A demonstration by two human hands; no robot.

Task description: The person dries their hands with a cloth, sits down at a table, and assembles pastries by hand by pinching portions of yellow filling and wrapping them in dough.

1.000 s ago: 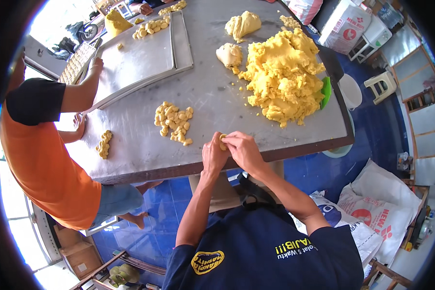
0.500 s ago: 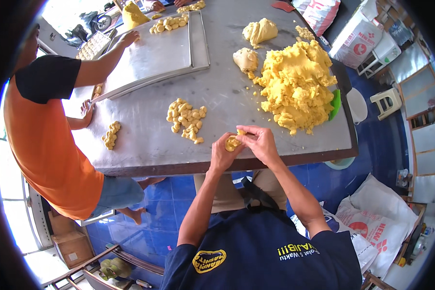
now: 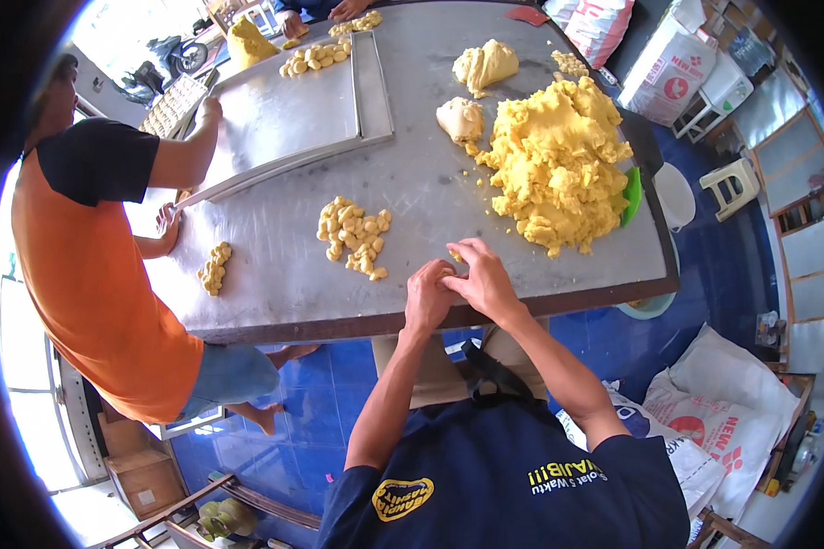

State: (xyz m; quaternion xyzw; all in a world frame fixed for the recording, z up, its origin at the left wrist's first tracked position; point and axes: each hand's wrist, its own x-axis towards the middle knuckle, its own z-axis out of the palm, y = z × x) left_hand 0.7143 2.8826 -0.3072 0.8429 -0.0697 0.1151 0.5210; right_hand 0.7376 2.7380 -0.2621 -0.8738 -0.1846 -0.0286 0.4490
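Metal table (image 3: 275,288), near edge: my left hand (image 3: 427,295) cups a dough piece (image 3: 447,272) (seemingly unfinished), my right hand (image 3: 487,284) pinches a yellow bit (image 3: 454,256); right-edge yellow mound (image 3: 558,165) looks largely unportioned.

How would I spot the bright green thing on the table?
Find the big grey table, then the crumbly yellow heap on its right side. At the heap's right edge, the green thing pokes out. It is the only bright green piece on the tabletop, right beside all that yellow.

Yellowish dough (image 3: 448,272) sits, mostly hidden, between the left hand (image 3: 427,295) and right hand (image 3: 485,281).
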